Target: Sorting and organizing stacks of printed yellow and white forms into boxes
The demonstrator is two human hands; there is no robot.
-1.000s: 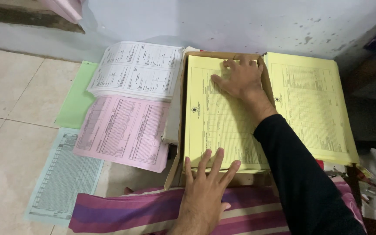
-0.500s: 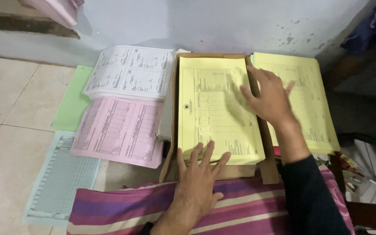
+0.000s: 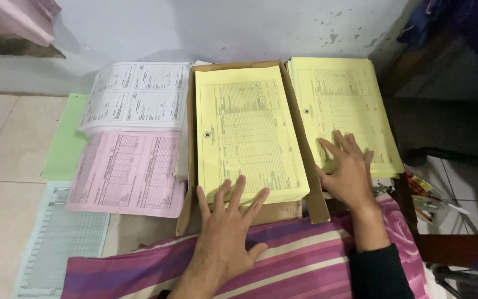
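Centre yellow stack [image 3: 247,133]: a thick pile of yellow printed forms sits in a shallow brown cardboard box [image 3: 311,182], straight ahead of the person, edges squared; the box walls appear to keep the sheets aligned.
Left hand [image 3: 225,230]: lies flat, palm down, at the near edge of the centre stack, the fingers spread wide with the tips on the top sheet and the heel over the box's front lip. It grips nothing; the flat pressing pose looks meant to hold the pile steady.
Right yellow stack [image 3: 341,105]: a second pile of the same yellow forms lies just beside the box, on its right, near the wall.
Right hand [image 3: 349,171]: rests palm down on the near left corner of the right stack, fingers loosely fanned and slightly apart, holding no sheet; a dark sleeve [image 3: 380,274] covers the forearm.
Striped cloth [image 3: 305,260]: purple, pink and white fabric lies across the foreground under both wrists, touching the box front.
Left-side papers: a white form stack [image 3: 136,97] sits above a pink form stack [image 3: 128,171], with a green sheet [image 3: 65,138] and a pale blue sheet [image 3: 62,238] further out on the tiled floor [image 3: 1,144], sorted by colour.
Far right: pens or markers in a clear pouch [image 3: 427,202] lie beside dark furniture.
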